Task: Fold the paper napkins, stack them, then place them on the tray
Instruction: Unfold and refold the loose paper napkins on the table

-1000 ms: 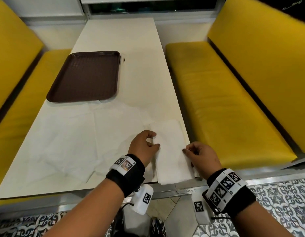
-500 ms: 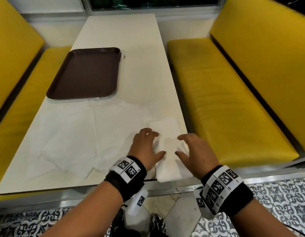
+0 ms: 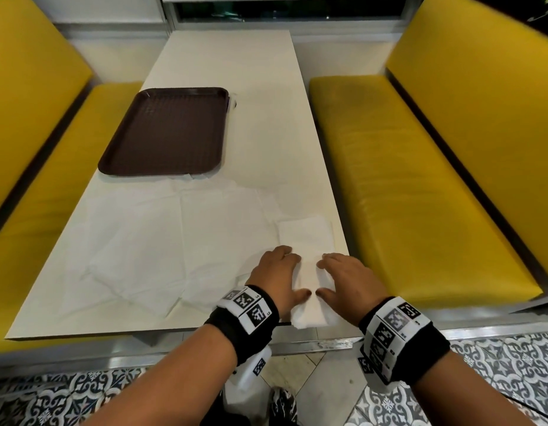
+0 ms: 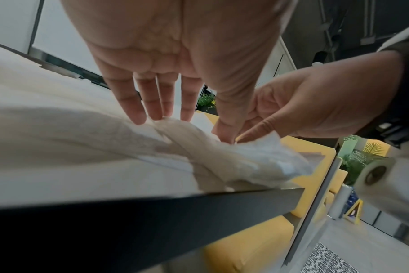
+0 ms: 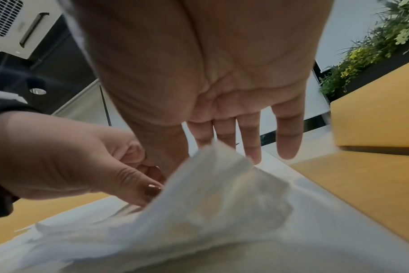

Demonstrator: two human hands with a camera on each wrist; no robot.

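A folded white napkin (image 3: pixel 306 238) lies as a long strip at the table's near right corner, its near end hanging just over the edge. My left hand (image 3: pixel 279 272) lies on its left side and my right hand (image 3: pixel 346 278) on its right side, both with straight fingers, thumbs almost meeting over the strip. In the left wrist view the left fingers (image 4: pixel 138 110) touch the rumpled napkin (image 4: pixel 245 158). The right wrist view shows the right fingers (image 5: pixel 290 140) stretched out behind a raised fold of napkin (image 5: pixel 210 194). The brown tray (image 3: pixel 165 130) sits empty at the far left.
Several unfolded white napkins (image 3: pixel 137 241) are spread over the near half of the white table (image 3: pixel 266 118), one corner tucked under the tray. Yellow benches (image 3: pixel 420 195) flank the table on both sides. The table's near edge (image 3: pixel 113 332) is just before my wrists.
A second ago both hands held the napkin's side edges with curled fingers. The right hand has moved left onto the napkin, and both hands now lie flat on it.
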